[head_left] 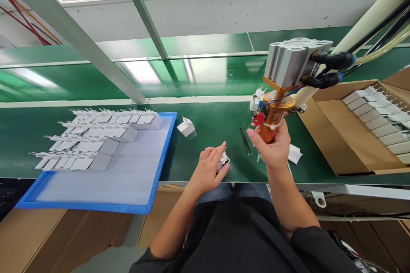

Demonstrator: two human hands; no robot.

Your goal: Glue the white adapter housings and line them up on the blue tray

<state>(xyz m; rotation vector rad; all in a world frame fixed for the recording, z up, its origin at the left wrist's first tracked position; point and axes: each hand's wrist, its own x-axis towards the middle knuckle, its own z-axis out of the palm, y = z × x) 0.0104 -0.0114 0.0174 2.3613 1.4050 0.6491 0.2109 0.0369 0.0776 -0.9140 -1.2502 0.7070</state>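
Note:
My left hand (209,166) rests on the green bench with its fingers closed on a small white charger plug (223,161). My right hand (272,145) is wrapped round the orange handle of a hanging tool (278,111), whose grey metal block sits on top with black hoses running off to the right. The tool is held upright, just right of the plug and above the bench. A thin pair of tweezers (245,141) lies on the bench between my two hands.
A blue tray (128,187) at the left holds several rows of white chargers. One loose charger (186,126) lies beside it. A cardboard box (339,136) at the right holds more chargers. A white scrap (294,154) lies by my right wrist. A green conveyor runs behind.

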